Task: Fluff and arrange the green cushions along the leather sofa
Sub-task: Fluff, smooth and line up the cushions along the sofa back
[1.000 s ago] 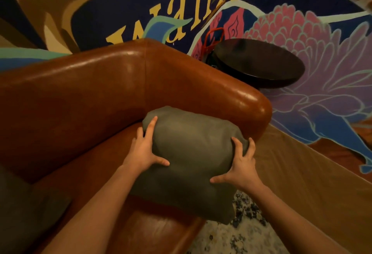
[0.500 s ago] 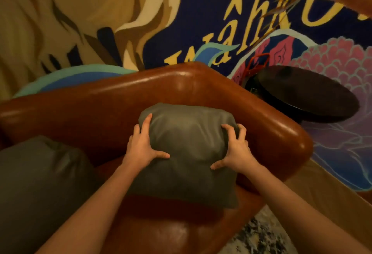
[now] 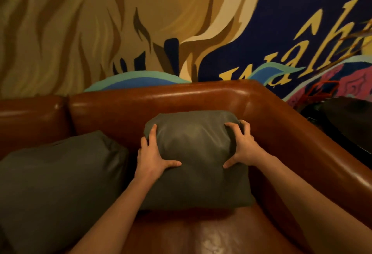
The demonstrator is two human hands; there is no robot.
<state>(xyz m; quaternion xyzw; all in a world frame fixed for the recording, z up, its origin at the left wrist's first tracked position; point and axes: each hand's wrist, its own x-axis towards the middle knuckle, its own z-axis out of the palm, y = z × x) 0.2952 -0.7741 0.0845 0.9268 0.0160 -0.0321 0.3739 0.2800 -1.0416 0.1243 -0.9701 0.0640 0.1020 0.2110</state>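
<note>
Leather sofa (image 3: 201,100), left hand (image 3: 153,157), right hand (image 3: 243,147) gripping green cushion (image 3: 197,153)

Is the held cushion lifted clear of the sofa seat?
No. The held cushion rests on the seat, leaning against the backrest.

Single head view, close, looking forward and down at sofa corner (image 3: 261,100)
</note>
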